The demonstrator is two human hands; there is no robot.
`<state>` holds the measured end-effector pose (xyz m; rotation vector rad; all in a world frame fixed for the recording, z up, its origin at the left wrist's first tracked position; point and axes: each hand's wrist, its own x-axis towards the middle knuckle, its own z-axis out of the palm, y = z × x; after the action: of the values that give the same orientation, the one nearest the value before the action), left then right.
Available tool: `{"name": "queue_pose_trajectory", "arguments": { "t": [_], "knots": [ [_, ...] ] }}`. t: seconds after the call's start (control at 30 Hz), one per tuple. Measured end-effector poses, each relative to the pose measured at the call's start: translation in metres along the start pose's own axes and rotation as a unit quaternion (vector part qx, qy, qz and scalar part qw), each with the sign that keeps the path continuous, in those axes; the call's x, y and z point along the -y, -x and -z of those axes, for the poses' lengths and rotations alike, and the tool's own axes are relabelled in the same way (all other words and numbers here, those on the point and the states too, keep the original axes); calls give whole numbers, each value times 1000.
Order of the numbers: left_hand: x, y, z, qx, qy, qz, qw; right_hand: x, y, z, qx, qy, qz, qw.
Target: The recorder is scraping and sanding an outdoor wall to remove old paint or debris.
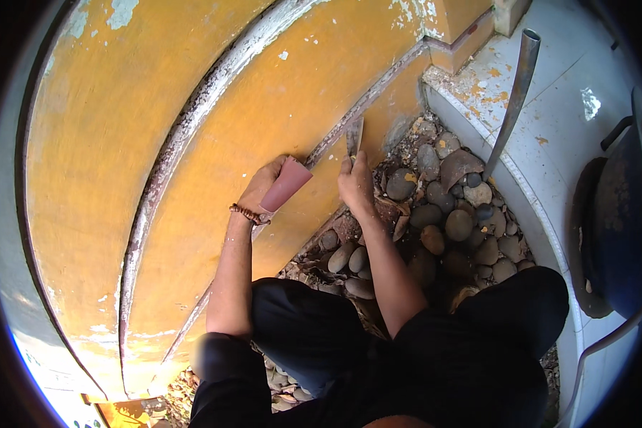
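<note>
My left hand (263,180), a beaded bracelet at its wrist, is closed on a folded piece of reddish sandpaper (287,185). The hand is up against the yellow wall (264,107), by a narrow groove (367,101) with worn, flaking paint. To its right, my right hand (357,184) is wrapped round a scraper (355,134). The scraper's flat grey blade points up and away from me, close to the same groove; I cannot tell whether it touches the wall. Its handle is mostly hidden in my fingers.
Rounded stones (458,225) and dry leaves fill the bed below the wall. A pale tiled ledge (542,192) curves along the right, with paint flakes on it. A metal pipe (513,100) stands up at its edge. A dark blue object (617,221) stands far right.
</note>
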<state>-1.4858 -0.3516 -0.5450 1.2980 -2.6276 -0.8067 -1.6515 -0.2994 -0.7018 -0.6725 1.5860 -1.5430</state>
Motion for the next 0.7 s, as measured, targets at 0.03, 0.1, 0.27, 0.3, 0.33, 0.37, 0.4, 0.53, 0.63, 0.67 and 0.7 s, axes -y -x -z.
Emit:
{"name": "queue_pose_trajectory", "arguments": {
  "t": [0.03, 0.1, 0.27, 0.3, 0.33, 0.37, 0.4, 0.53, 0.63, 0.67, 0.7],
  "knots": [
    [11, -3, -5, 1, 25, -12, 1000, -3, 5, 0, 2, 5, 4, 1000],
    [10, -16, -15, 0, 52, -45, 998, -22, 12, 1, 32, 25, 15, 999],
    [-3, -7, -10, -166, 87, -63, 980, -2, 53, -6, 237, -23, -75, 968],
    [-12, -12, -12, -206, 92, -81, 971, 8, 44, 10, 163, -50, -53, 984],
    [-9, -12, -9, -211, 89, -79, 970, 23, 35, 24, 93, -80, -33, 992],
    [-9, -17, -12, -219, 110, -107, 964, 29, 17, 43, 40, -102, 57, 992],
    [-6, -20, -11, -228, 127, -132, 956, 45, 6, 52, -9, -126, 147, 981],
    [12, 4, 4, -293, 101, -81, 947, 120, 23, 48, 60, -254, 167, 951],
    [17, 7, 7, -295, 212, -86, 928, 122, 20, 34, 185, -201, 89, 958],
    [-1, -13, -6, -277, 226, -108, 928, 67, -23, 25, 58, -51, 172, 982],
    [-6, -18, -11, -277, 254, -106, 921, 37, -34, 19, -3, -57, 144, 988]
  ]
}}
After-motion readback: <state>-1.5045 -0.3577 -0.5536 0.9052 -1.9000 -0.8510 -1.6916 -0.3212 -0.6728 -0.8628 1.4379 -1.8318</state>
